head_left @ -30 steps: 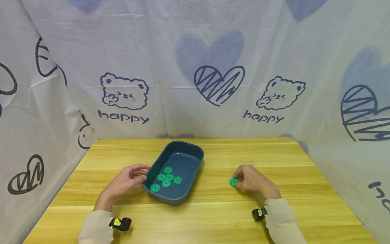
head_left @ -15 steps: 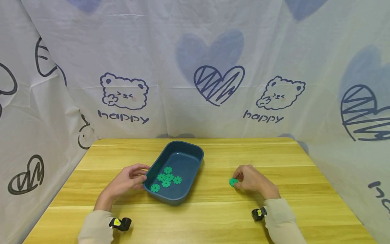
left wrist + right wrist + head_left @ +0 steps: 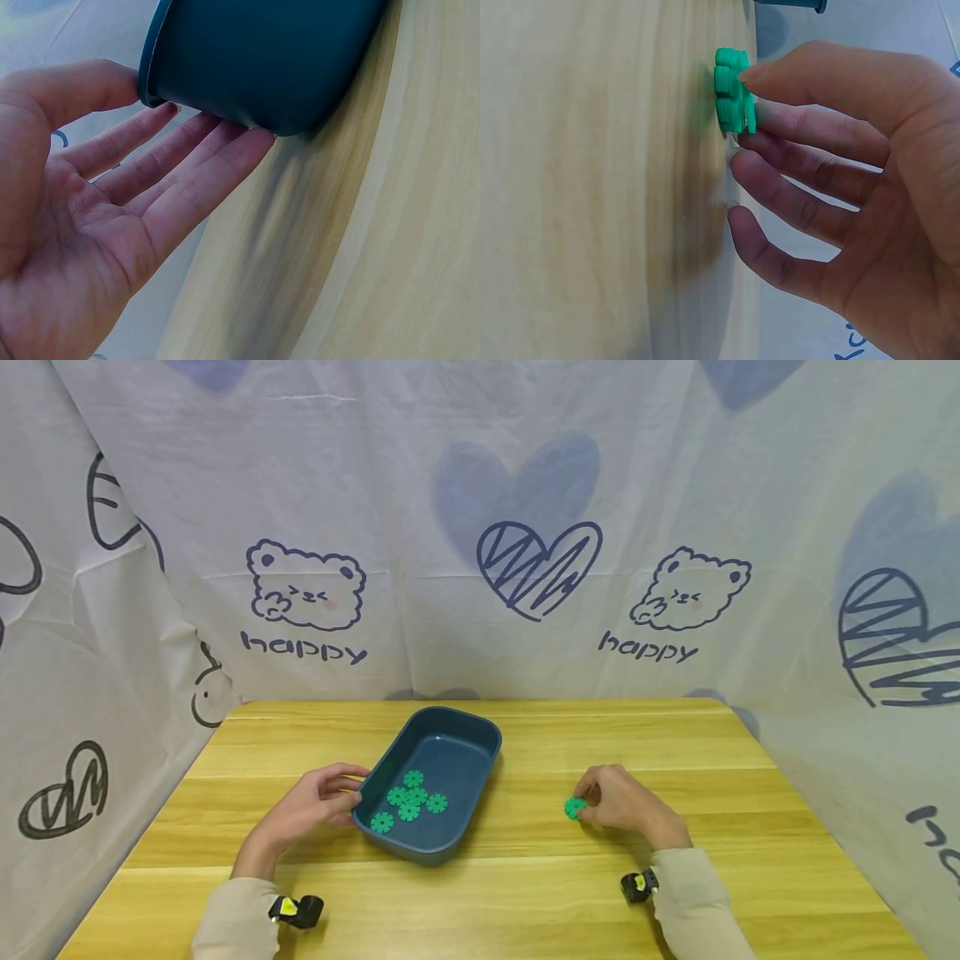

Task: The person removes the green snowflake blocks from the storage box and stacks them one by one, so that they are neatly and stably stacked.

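My left hand is at the near left side of a dark blue bin. In the left wrist view, its nearly straight fingers touch the bin's outer wall, and the thumb meets the rim. Several green notched discs lie on the bin floor, some overlapping. To the right of the bin, my right hand pinches a small stack of green notched discs just at the tabletop. One disc of that stack looks slightly tilted away from the others. The remaining right fingers are bent, their tips near the table.
The wooden table ends at a white printed curtain behind and at both sides. Small black wrist cameras hang by the sleeves, the left camera and the right camera both above the table.
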`<state>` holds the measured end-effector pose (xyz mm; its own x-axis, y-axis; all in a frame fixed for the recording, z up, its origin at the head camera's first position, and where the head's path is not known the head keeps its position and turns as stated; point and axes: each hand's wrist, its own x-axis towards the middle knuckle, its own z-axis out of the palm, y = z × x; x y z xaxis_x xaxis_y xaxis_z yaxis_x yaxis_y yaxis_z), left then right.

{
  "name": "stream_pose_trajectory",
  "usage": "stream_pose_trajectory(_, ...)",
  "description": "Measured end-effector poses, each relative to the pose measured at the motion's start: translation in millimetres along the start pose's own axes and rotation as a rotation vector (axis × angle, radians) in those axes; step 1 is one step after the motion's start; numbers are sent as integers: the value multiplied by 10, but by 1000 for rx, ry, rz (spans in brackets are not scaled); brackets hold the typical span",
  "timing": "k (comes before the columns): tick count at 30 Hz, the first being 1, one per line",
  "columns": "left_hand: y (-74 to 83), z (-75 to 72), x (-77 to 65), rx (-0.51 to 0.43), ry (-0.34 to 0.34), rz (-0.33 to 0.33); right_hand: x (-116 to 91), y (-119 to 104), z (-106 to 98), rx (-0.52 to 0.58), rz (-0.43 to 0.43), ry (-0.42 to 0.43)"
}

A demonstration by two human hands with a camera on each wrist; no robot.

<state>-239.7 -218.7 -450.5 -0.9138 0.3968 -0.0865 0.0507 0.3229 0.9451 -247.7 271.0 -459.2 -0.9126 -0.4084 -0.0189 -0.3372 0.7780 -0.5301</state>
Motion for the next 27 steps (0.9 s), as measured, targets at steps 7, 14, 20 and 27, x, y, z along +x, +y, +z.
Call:
stream_pose_trajectory(7,-3,6,10,-11,3,-8,6,21,13,8,-3,3)
stream_pose_trajectory(14,1,12,11,-19,4,-12,-2,34,4,40,17,-2)
stream_pose_trajectory(20,1,9,10,-23,3,-8,-35,48,-35,60,31,7)
stream_pose_trajectory(27,2,9,5,-33,-5,-5,-48,56,-46,52,26,2)
